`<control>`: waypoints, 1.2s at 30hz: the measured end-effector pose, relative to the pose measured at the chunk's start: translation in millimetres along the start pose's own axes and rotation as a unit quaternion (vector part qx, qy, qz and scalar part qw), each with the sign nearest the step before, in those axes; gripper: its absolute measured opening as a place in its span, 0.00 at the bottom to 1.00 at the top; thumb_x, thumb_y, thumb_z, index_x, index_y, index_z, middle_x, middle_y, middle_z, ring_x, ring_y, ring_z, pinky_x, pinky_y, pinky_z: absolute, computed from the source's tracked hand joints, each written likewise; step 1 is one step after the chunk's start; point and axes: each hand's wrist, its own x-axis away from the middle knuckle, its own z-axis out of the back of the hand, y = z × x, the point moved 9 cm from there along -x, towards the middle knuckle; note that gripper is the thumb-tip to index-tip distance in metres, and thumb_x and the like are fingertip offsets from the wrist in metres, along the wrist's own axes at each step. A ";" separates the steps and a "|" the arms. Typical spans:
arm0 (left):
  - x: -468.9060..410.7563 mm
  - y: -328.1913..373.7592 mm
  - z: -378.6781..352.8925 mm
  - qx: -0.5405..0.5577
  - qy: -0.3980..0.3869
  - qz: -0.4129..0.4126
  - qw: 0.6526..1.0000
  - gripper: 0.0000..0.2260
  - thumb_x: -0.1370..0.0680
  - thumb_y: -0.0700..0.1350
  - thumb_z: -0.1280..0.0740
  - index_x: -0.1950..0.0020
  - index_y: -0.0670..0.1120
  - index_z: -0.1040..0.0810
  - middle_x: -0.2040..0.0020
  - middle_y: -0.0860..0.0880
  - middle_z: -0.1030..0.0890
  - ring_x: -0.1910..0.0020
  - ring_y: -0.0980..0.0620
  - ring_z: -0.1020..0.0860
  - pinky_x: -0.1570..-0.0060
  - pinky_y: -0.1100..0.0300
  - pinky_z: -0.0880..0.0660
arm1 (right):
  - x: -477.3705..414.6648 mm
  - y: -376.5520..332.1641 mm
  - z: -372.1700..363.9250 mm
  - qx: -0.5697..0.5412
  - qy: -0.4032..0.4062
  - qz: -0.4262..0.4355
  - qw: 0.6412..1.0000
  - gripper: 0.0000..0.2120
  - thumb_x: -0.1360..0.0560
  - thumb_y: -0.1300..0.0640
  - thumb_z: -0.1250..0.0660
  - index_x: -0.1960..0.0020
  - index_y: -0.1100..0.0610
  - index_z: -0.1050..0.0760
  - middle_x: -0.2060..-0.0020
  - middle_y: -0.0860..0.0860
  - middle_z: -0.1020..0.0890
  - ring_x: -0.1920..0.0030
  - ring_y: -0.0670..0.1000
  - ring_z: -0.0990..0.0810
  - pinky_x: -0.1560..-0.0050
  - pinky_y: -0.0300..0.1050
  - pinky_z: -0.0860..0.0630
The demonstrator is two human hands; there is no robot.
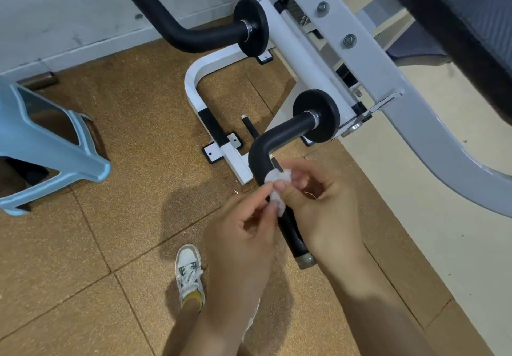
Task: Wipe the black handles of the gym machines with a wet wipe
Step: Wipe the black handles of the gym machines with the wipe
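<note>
The head camera looks down on two black foam-padded bent handles of one white steel gym machine frame (pixel 357 59). The far handle (pixel 171 27) runs up towards the top left. The near handle (pixel 279 138) bends down towards the person and ends in one dull metal end cap (pixel 306 261). Each handle meets the frame at a round black disc, two in all: the far disc (pixel 256 48) and the near disc (pixel 325 131). Two silver bolts (pixel 322 8) sit in the frame's slanted white bar.

One crumpled white wet wipe (pixel 276 189) lies against the straight lower part of the near handle, just below its bend, and both hands are on it. The left hand (pixel 243 228) pinches the wipe's left edge between thumb and forefinger, its other fingers curled in under the palm. The right hand (pixel 321 206) presses its thumb onto the wipe from the front, with its fingers bent round over the top of it. Whether those fingers also touch the handle cannot be told. The handle passes between the two hands, partly hidden by the right one.

On the brown cork-patterned floor tiles (pixel 124 122) stands one light blue plastic stool (pixel 83 158) at the left, well apart from the machine. One white and grey laced sneaker (pixel 189 269) with a yellow sock is planted below the left hand. A dark padded cushion (pixel 454 23) fills the top right corner.
</note>
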 end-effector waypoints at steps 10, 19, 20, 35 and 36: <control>-15.3 6.6 -0.2 -0.088 -0.078 -0.042 0.992 0.18 0.24 0.40 0.32 0.36 0.54 0.22 0.49 0.59 0.23 0.52 0.61 0.21 0.53 0.68 0.23 | 15.2 -32.2 -2.1 0.183 0.088 0.170 0.964 0.07 0.28 0.60 0.30 0.57 0.49 0.15 0.64 0.43 0.18 0.62 0.42 0.23 0.62 0.31 0.28; -41.2 -8.8 10.3 -0.027 0.015 0.041 0.999 0.11 0.26 0.36 0.29 0.52 0.53 0.15 0.54 0.55 0.18 0.59 0.60 0.19 0.60 0.69 0.24 | 6.0 -23.0 -11.0 0.160 0.007 0.102 0.982 0.08 0.26 0.58 0.30 0.51 0.48 0.18 0.57 0.39 0.24 0.56 0.37 0.24 0.57 0.28 0.29; -46.3 -13.0 12.7 -0.016 0.017 0.059 0.998 0.12 0.26 0.37 0.30 0.54 0.54 0.15 0.54 0.55 0.17 0.58 0.60 0.19 0.57 0.64 0.22 | 0.1 -23.5 -14.6 0.149 -0.006 0.090 0.985 0.07 0.27 0.58 0.29 0.52 0.48 0.17 0.56 0.38 0.25 0.55 0.34 0.25 0.57 0.24 0.31; -83.4 4.2 12.3 -0.141 -0.002 0.034 0.989 0.07 0.24 0.47 0.30 0.48 0.53 0.16 0.58 0.61 0.17 0.59 0.63 0.19 0.55 0.59 0.20 | 17.4 -40.4 -26.4 0.159 0.016 0.137 0.978 0.21 0.27 0.64 0.40 0.39 0.46 0.24 0.64 0.32 0.26 0.63 0.30 0.27 0.64 0.24 0.33; -76.4 7.9 8.7 -0.149 -0.011 0.016 0.989 0.09 0.23 0.49 0.32 0.45 0.53 0.17 0.57 0.63 0.18 0.57 0.66 0.20 0.53 0.64 0.21 | 15.5 -39.5 -28.1 0.142 0.004 0.132 0.981 0.22 0.27 0.65 0.41 0.38 0.45 0.26 0.61 0.33 0.24 0.60 0.33 0.24 0.62 0.28 0.30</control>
